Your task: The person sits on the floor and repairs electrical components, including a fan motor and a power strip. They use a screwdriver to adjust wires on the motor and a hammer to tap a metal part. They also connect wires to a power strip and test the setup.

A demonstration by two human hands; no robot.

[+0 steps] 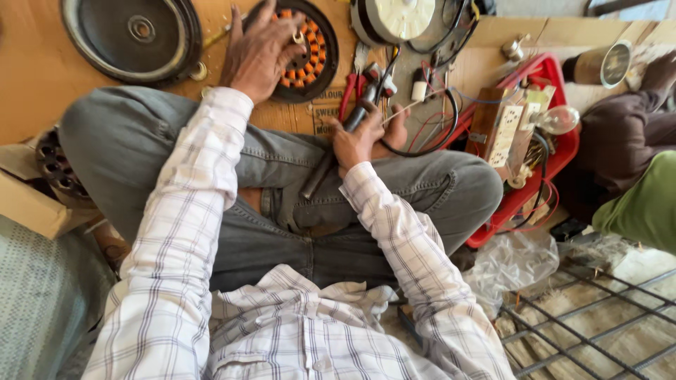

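I sit cross-legged on cardboard. My left hand (258, 51) rests spread on a round black motor stator with orange copper windings (315, 53), fingers touching its left part. My right hand (362, 137) grips a dark soldering iron (329, 160) that lies slanted across my knee, its tip end pointing up toward red-handled pliers (350, 90) and black cables (440, 134).
A black round motor cover (134, 35) lies far left. A white-capped motor (394, 20) sits at top centre. A red tray (556, 155) holds a wooden switchboard (503, 127), a bulb and wires. A metal grid (591, 317), a plastic bag and another person's clothing (634, 176) are right.
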